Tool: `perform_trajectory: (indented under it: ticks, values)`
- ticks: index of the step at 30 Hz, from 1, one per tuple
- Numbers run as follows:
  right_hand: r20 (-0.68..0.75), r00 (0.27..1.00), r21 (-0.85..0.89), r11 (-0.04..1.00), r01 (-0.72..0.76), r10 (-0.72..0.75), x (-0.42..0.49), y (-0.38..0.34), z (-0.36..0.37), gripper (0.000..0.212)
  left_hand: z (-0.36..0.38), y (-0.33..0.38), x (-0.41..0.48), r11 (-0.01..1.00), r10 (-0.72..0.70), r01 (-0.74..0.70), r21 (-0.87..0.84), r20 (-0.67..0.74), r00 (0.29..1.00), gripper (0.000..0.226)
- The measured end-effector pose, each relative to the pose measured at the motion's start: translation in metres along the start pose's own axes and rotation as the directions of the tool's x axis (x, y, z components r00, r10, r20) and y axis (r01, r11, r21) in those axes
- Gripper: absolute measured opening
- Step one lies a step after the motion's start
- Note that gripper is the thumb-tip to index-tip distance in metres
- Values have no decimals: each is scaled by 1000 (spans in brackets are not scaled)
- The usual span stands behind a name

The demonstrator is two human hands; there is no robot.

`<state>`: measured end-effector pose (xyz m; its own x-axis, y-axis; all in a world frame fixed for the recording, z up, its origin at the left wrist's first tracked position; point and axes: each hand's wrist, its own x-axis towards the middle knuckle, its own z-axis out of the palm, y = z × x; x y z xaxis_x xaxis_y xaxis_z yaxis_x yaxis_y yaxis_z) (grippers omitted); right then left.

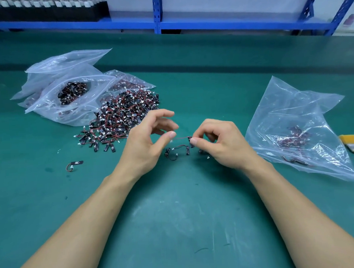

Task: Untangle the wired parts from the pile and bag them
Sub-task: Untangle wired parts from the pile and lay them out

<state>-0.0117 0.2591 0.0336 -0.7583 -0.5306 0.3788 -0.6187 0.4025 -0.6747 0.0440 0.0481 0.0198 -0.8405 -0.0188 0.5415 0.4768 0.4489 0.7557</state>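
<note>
Within the right hand (221,140), wired part (190,138) shows partly.

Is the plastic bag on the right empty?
No, the plastic bag on the right holds a small cluster of wired parts near its middle.

One view here, worn on the person's head, wide-angle, looking forward and down over the green surface (176,215). It's close in: both forearms (90,226) come up from the bottom edge to mid-frame. The pile (122,116) sits left of centre, and the top edge reaches the blue shelf (227,24) behind the surface.
</note>
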Motion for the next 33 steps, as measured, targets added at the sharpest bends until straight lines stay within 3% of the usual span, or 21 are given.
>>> perform_trajectory:
  ticks: [5, 11, 14, 16, 20, 24, 28, 33]
  values:
    - [-51, 937, 14, 938, -347, 347, 2, 16, -29, 23, -19, -21, 3, 980, -37, 51, 193, -76, 996, 33]
    - [-32, 862, -78, 859, -507, 506, 0, 24, -38, 21, -33, -34, 5, 941, -120, 163, 297, -157, 980, 31]
    - [25, 839, -249, 816, -522, 544, -1, 25, -38, 22, -34, -34, 5, 922, -123, 174, 346, -164, 979, 30]
    - [-27, 831, -335, 779, -531, 555, -1, 26, -40, 24, -36, -33, 4, 908, -116, 174, 381, -169, 979, 29]
    - [-215, 826, -252, 787, -563, 522, -1, 30, -43, 33, -39, -34, 4, 853, -115, 196, 483, -192, 975, 27]
    - [-196, 847, -265, 805, -531, 494, 0, 29, -37, 40, -40, -35, 3, 745, -217, 285, 603, -185, 958, 39]
    - [-197, 861, -263, 821, -507, 469, 1, 30, -33, 39, -34, -35, 3, 609, -366, 305, 732, -83, 927, 55]
    - [-188, 878, -273, 835, -477, 440, 1, 28, -30, 37, -32, -35, 4, 637, -304, 256, 727, -68, 950, 40]
